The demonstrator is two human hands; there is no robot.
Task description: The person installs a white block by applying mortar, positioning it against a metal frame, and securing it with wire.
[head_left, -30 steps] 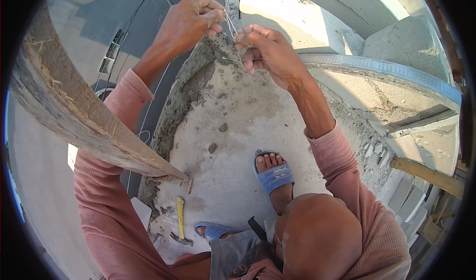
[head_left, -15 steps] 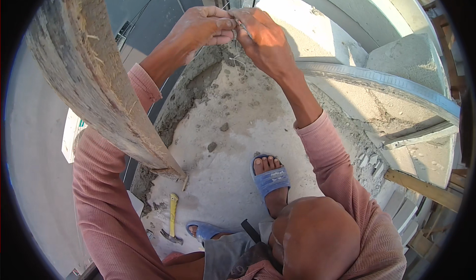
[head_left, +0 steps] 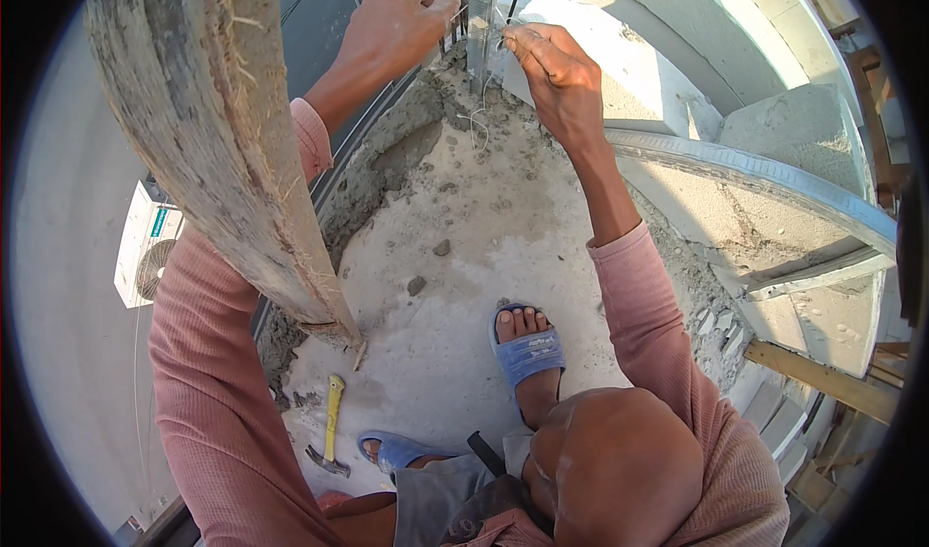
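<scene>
A narrow grey metal post (head_left: 481, 39) stands upright at the top of the view, between my two hands. My left hand (head_left: 404, 22) is closed in a pinch left of the post, on what looks like one end of a thin pale string. On the other side, my right hand (head_left: 561, 75) pinches a thin strand close to the post. A loose white string (head_left: 476, 126) dangles in a curl at the foot of the post. Where the strand passes round the post is too fine to make out.
A rough wooden beam (head_left: 218, 150) slants down past my left arm. On the floor lies a yellow-handled claw hammer (head_left: 332, 421), near my blue sandals (head_left: 530, 353). Pale blocks (head_left: 668, 44) and a curved metal-edged bar (head_left: 755, 165) are at right. Thin rebar (head_left: 453, 26) stands behind the post.
My hands, together in front of the post before, have moved apart, the left up and left, the right to the right. The post now shows between them.
</scene>
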